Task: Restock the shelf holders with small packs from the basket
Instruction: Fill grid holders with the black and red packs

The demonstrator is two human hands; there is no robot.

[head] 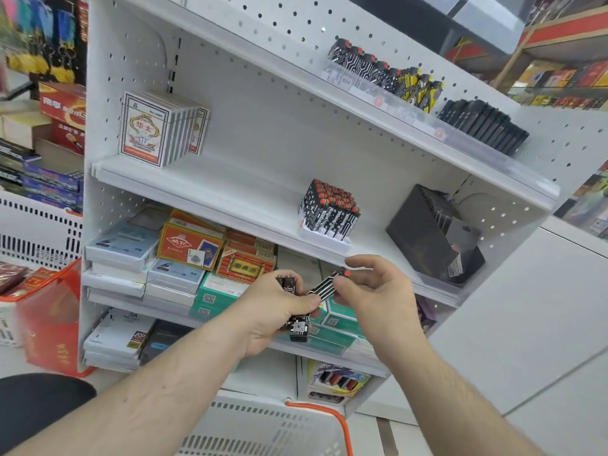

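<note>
My left hand (276, 311) grips a small bunch of black-and-white patterned lighters (297, 325) with red tops, in front of the lower shelves. My right hand (375, 292) pinches one more of these lighters (325, 286) by its red-topped end, its other end touching the bunch. On the middle shelf above stands a white holder tray (324, 236) packed with matching lighters (329, 209). A clear holder (394, 103) on the top shelf carries a row of similar lighters. The white basket (263, 429) with an orange handle sits below my arms.
Card packs (154, 130) stand at the left of the middle shelf, a black display box (431, 235) at its right. Stacked boxes fill the lower shelves. A red bag (49, 311) and another white basket (36, 232) stand to the left of the unit.
</note>
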